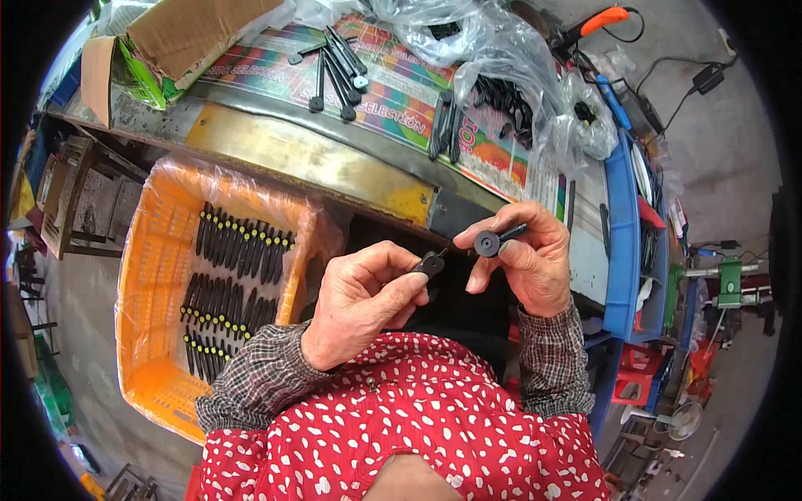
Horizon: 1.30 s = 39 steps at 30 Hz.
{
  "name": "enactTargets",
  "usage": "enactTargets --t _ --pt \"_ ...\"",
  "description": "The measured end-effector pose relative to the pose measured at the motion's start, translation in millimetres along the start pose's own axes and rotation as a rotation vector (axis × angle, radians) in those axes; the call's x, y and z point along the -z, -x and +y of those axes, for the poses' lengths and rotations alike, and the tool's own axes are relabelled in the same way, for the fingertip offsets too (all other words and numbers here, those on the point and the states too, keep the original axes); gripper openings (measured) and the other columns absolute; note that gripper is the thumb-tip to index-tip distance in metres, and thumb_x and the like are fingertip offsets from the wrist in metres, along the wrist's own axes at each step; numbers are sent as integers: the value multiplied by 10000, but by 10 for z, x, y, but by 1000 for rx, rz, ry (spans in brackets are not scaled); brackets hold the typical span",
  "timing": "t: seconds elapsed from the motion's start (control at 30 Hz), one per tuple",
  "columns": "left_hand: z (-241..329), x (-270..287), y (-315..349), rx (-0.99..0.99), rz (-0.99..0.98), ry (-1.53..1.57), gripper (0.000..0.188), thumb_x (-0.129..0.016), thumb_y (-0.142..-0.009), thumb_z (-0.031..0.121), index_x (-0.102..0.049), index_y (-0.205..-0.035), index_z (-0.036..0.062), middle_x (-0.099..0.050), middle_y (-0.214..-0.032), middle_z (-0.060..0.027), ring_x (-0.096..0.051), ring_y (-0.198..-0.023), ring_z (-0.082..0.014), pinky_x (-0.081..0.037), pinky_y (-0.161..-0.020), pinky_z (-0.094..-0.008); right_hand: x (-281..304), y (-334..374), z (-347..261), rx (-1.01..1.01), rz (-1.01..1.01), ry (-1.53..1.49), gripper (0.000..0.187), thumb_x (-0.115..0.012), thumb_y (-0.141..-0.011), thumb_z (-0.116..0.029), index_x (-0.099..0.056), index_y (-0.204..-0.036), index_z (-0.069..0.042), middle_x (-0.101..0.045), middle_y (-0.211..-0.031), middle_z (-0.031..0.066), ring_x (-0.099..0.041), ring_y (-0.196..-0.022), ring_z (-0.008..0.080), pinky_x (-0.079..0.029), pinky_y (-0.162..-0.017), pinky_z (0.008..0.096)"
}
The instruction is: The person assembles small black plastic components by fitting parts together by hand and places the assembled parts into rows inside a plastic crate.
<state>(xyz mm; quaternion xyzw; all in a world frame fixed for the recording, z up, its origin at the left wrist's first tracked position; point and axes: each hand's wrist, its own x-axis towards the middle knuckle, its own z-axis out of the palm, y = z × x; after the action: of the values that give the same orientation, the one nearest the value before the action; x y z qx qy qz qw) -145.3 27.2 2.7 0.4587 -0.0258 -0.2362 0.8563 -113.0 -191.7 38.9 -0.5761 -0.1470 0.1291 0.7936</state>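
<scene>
In front of my red-and-white apron, both hands are raised close together at the bench edge. My left hand (359, 296) is closed, thumb and forefinger pinching a small black plastic piece with a rounded end (432, 265). A thin bit juts from its top toward the right hand; I cannot make out what it is. My right hand (541, 260) grips a black rod with a round disc end (486, 243), the disc facing me. A narrow gap separates the two pieces. Most of the left piece is hidden by fingers.
An orange plastic-lined crate (138, 292) at left holds rows of black pieces with yellow-green dots (242, 242). Loose black rods (334, 73) and bagged black parts (505, 108) lie on the bench. A cardboard box (196, 37) stands far left, a blue bin (620, 250) right.
</scene>
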Motion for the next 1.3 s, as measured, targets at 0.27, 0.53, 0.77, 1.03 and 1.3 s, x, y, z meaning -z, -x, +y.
enactTargets --t 0.27,0.53,0.77,1.03,1.3 --pt "-161 -101 58 0 -36 -55 95 -576 -902 61 -573 -974 -2 -623 -752 -56 -502 -540 -59 -349 -449 -168 -15 255 129 108 100 152 151 -619 -845 -18 -577 -968 61 -617 -983 186 -657 -665 204 -570 -587 281" --pt "-250 -194 83 -24 1 -145 90 -573 -892 33 -589 -960 -24 -622 -737 -43 -495 -546 -30 -375 -468 -161 -87 391 175 139 221 224 136 -621 -839 8 -572 -956 60 -600 -875 117 -646 -643 175 -545 -577 252" --pt "-314 -249 85 -47 27 -263 143 -564 -895 27 -606 -1019 -32 -631 -755 -53 -503 -545 -36 -377 -463 -157 -85 482 243 113 281 178 169 -646 -849 -52 -555 -949 49 -598 -814 99 -634 -599 163 -527 -547 242" --pt "-363 -244 65 26 -16 -151 148 -577 -897 52 -599 -1019 -27 -631 -765 -59 -506 -539 -44 -363 -446 -157 -105 528 315 108 359 134 192 -652 -849 -61 -536 -955 49 -590 -801 92 -624 -580 152 -517 -526 237" --pt "-387 -248 39 133 -13 -12 105 -567 -899 51 -602 -962 -25 -620 -739 -40 -506 -543 -43 -389 -460 -164 -117 557 324 69 394 136 166 -642 -854 -47 -531 -936 45 -591 -793 88 -618 -567 145 -514 -518 229"
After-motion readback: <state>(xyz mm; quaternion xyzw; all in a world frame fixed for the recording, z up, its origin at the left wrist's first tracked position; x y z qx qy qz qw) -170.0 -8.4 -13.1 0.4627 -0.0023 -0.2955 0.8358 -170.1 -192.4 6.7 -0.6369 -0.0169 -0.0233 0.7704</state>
